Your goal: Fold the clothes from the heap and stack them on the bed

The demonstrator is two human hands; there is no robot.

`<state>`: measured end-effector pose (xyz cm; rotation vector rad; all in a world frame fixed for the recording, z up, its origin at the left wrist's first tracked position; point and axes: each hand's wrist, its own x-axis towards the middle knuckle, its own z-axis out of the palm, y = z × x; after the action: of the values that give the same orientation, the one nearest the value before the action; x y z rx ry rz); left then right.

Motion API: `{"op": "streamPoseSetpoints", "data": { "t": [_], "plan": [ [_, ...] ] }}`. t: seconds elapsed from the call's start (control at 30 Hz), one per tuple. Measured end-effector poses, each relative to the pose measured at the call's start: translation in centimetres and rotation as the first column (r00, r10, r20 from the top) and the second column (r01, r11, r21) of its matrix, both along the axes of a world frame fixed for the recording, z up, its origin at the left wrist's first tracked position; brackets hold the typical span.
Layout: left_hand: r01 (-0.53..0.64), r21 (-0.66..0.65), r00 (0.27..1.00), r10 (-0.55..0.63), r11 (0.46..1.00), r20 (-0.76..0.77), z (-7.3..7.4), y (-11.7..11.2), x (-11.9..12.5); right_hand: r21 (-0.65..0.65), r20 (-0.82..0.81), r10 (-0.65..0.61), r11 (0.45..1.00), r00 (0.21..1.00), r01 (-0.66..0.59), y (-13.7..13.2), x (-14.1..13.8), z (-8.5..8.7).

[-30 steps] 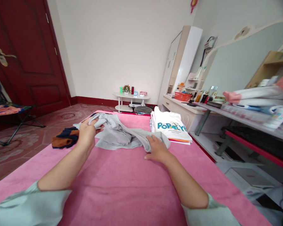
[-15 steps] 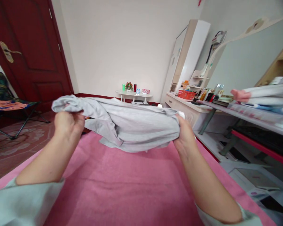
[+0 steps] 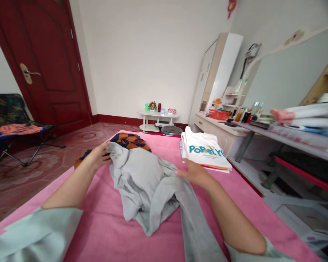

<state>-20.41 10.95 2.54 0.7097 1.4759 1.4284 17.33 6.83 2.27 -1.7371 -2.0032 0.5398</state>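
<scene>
A crumpled light grey long-sleeved garment lies on the pink bed cover. One of its sleeves stretches toward me at the lower right. My left hand is at the garment's far left edge, fingers apart, with the fingertips partly hidden. On the other side, my right hand is open, its fingers stretched out over the garment's right edge. Just beyond my left hand is a bunched orange and dark blue patterned cloth. Beyond my right hand sits a stack of folded clothes, topped by a white printed one.
A folding chair with an orange cloth stands at left, near a red door. A low white table is by the far wall. At right are a dressing table and a shelf loaded with items.
The grey garment was held up stretched between both hands; now it lies crumpled on the bed. My hands have lowered and loosened. The patterned cloth and folded stack have come into view.
</scene>
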Motion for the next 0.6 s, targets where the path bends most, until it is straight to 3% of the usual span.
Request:
{"op": "streamPoseSetpoints", "data": {
  "t": [0.07,0.1,0.13,0.2,0.23,0.27,0.33,0.43,0.5,0.6],
  "plan": [
    [0.106,-0.076,0.967,-0.121,0.991,-0.222,-0.5,0.0,0.2,-0.073,0.245,-0.017,0.997,0.969,0.036,0.0,0.0,-1.1],
    [0.158,-0.138,0.896,-0.201,0.978,-0.397,-0.7,-0.1,0.3,-0.085,0.286,-0.004,0.996,0.958,0.03,-0.2,-0.1,-1.3],
    [0.194,-0.209,0.766,-0.282,0.958,-0.578,-0.9,-0.1,0.6,-0.099,0.281,0.031,0.995,0.959,-0.003,-0.5,-0.2,-1.3],
    [0.2,-0.334,0.42,-0.389,0.921,-0.82,-1.1,-0.4,1.2,-0.188,0.173,0.14,0.976,0.975,-0.107,-1.1,-0.7,-1.0],
    [0.194,-0.374,0.298,-0.418,0.907,-0.858,-1.1,-0.6,1.5,-0.256,0.093,0.194,0.953,0.977,-0.164,-1.5,-1.1,-0.8],
    [0.199,-0.415,0.229,-0.454,0.888,-0.861,-1.1,-0.9,1.9,-0.313,0.015,0.234,0.924,0.972,-0.218,-1.9,-1.6,-0.7],
    [0.259,-0.527,0.221,-0.581,0.809,-0.783,-1.0,-1.6,2.5,-0.332,-0.058,0.304,0.892,0.951,-0.306,-2.7,-2.6,-0.7],
    [0.428,-0.596,0.299,-0.728,0.68,-0.617,-1.1,-2.5,3.1,-0.156,0.061,0.42,0.9,0.906,-0.407,-3.7,-4.3,-1.3],
    [0.513,-0.533,0.28,-0.719,0.672,-0.636,-1.4,-2.8,3.3,-0.062,0.149,0.41,0.912,0.9,-0.405,-3.7,-4.9,-1.8],
    [0.618,-0.408,0.179,-0.626,0.672,-0.759,-1.8,-2.3,3.3,0.044,0.103,0.321,0.944,0.941,-0.327,-2.6,-4.5,-1.9]
  ]
}}
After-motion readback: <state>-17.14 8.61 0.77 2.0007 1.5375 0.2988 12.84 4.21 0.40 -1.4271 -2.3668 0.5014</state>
